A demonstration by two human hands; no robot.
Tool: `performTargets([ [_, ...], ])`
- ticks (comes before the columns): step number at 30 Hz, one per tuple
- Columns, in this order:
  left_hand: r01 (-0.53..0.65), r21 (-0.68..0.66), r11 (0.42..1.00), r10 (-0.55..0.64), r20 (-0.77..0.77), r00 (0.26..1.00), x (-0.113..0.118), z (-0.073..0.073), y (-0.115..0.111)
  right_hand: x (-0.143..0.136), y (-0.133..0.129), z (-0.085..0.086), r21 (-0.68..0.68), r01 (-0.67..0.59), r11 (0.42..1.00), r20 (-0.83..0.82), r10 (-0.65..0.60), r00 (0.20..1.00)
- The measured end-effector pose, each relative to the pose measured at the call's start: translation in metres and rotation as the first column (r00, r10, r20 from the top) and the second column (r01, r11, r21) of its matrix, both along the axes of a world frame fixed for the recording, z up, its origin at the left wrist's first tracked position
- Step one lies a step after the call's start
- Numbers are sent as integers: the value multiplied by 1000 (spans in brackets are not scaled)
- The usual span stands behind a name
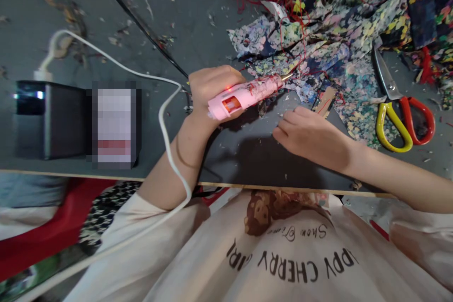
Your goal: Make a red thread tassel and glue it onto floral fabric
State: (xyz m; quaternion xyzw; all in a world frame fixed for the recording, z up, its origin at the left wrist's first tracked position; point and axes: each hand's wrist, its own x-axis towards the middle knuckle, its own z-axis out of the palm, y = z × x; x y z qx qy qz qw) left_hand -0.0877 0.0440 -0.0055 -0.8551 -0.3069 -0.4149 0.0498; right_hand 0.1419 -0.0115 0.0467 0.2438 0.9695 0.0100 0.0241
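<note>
My left hand point(215, 86) is wrapped round a pink hot glue gun point(249, 95) with a small red light lit on its side. The gun's metal tip points right, just over a heap of flowered fabric point(318, 52). Red thread clings to its front and lies loosely near the tip. To the right of the gun, my right hand point(300, 127) rests low over the table with its fingers curled in; whatever they may hold is hidden. A small brown cardboard scrap point(325, 100) lies just beyond its knuckles.
Scissors point(391, 96) with one yellow and one red handle lie partly on fabric at the right. A black box-shaped device point(67, 120) with a white cable point(116, 63) plugged in stands at the left, beside a blurred-out object point(113, 125). A black cord point(138, 23) crosses the littered grey table.
</note>
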Motion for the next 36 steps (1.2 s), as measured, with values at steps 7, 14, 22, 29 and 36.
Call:
performTargets([
  [7, -10, -41, 999, 11, 13, 1000, 0, 1, -3, 22, -14, 8, -117, -26, 993, -290, -10, 957],
  [14, 3, -29, 1000, -3, -3, 1000, 1, 0, -2, 97, 62, -1, -263, 622, 738, -54, -655, 754],
  [22, -6, -25, 1000, 6, 21, 1000, 0, -3, 0, 85, 84, -6, -501, 699, 509, 153, -743, 651],
  [29, -14, -40, 999, 15, 11, 1000, 0, -2, -2, 84, 56, 19, -810, 305, 501, -289, -794, 535],
  [36, -18, -34, 999, 19, 25, 1000, 0, -2, -2, 75, 17, 6, -690, 233, 685, -448, -657, 606],
])
